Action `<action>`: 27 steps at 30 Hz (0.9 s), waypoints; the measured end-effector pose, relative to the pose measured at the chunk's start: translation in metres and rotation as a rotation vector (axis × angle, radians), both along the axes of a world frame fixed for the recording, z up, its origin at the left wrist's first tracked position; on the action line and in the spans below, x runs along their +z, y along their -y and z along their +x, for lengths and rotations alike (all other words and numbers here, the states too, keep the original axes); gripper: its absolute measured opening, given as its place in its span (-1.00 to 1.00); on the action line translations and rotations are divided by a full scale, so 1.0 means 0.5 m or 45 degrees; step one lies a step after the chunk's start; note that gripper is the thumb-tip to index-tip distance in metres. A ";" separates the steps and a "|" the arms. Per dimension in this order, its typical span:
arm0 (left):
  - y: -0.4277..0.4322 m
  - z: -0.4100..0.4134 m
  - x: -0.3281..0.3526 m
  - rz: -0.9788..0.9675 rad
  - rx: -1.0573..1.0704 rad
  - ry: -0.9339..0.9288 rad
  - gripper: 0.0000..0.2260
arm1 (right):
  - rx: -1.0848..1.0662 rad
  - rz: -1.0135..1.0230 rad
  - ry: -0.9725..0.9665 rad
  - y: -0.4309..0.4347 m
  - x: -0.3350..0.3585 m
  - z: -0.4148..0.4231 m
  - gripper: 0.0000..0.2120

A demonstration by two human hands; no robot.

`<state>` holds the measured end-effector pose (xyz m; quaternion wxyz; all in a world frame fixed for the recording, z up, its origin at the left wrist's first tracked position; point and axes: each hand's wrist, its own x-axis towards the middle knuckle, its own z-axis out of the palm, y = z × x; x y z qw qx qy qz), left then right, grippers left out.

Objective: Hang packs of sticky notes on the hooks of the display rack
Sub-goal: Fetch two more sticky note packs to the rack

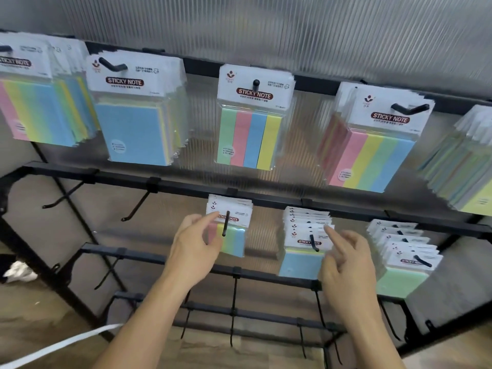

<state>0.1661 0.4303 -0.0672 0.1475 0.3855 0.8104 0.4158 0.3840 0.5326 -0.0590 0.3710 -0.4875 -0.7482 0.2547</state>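
A pack of sticky notes (234, 235), striped pink, yellow, green and blue, hangs on a black hook (225, 225) at the middle of the display rack's second bar (186, 186), as I watch over the head camera. The left hand (191, 246) holds the pack by its left edge, forefinger on the white header card and thumb against the edge lower down. The right hand (346, 262) is just beside it to the right, forefinger stretched out with its tip touching the header of the front pack in a full stack of blue packs (303, 251) on the next hook; its other fingers are loosely curled and hold nothing. Farther right on the same bar hangs a stack of green packs (404, 262). To the left, two bare hooks (134, 206) jut from the bar. Larger packs (253, 123) labelled STICKY NOTE fill the hooks of the top row. Behind the rack stands a ribbed translucent panel (266, 30). Below are wooden floor (40, 310) and a white strap (53, 347) crossing the lower left corner.
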 end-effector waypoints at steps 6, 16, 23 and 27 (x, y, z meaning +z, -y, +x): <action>0.048 0.029 0.023 -0.070 0.102 -0.193 -0.55 | 0.324 0.170 0.159 0.036 0.041 -0.053 -0.56; 0.272 0.037 -0.009 -0.287 0.527 -0.159 -0.53 | 1.084 0.117 0.352 0.163 0.027 -0.183 -0.55; 0.434 -0.004 -0.033 -0.406 0.801 -0.101 -0.52 | 1.294 0.103 0.419 0.285 0.003 -0.296 -0.54; 0.531 -0.067 -0.052 -0.419 0.906 -0.049 -0.51 | 1.489 0.059 0.575 0.376 -0.021 -0.397 -0.53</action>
